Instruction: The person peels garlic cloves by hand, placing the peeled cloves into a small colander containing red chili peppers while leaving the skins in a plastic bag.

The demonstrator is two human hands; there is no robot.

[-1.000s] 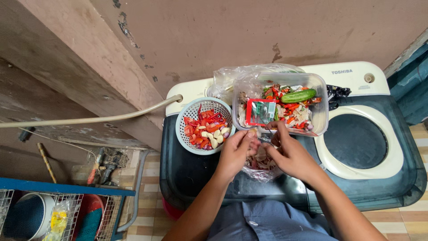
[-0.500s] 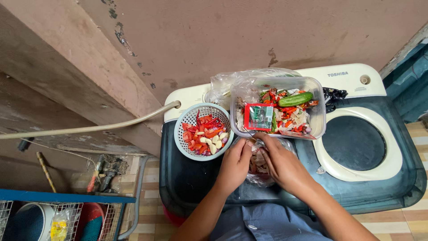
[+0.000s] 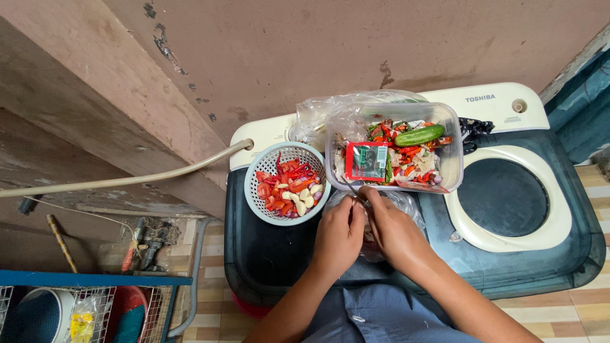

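Head view, looking down on a twin-tub washing machine (image 3: pixel 508 267) used as a work surface against a stained pink-brown wall (image 3: pixel 356 44). Left hand (image 3: pixel 338 236) and right hand (image 3: pixel 395 232) are together at the near edge of the dark left lid, backs up, fingers curled inward; both are closed around something small held between them over a clear plastic bag (image 3: pixel 406 203) that lies under the hands. The item itself is hidden by the fingers, so what it is cannot be told; a thin dark sliver, possibly a blade or stem, shows just above the left fingertips. Just beyond the hands sits a clear rectangular plastic container (image 3: pixel 445 114) holding mixed red chillies, pale pieces, a green cucumber (image 3: pixel 419 135) lying across the top right, and a small red-and-green sachet (image 3: pixel 366 161) at the front left. Beside it, to the left and touching or nearly so, stands a round pale perforated basket (image 3: pixel 254 197) with cut red chillies and peeled garlic cloves. A crumpled clear bag (image 3: pixel 318 114) lies behind the container. A beige hose (image 3: pixel 127 181) runs from the machine's left corner off to the left. Lower left: a blue wire rack (image 3: pixel 95 279) with a bowl inside
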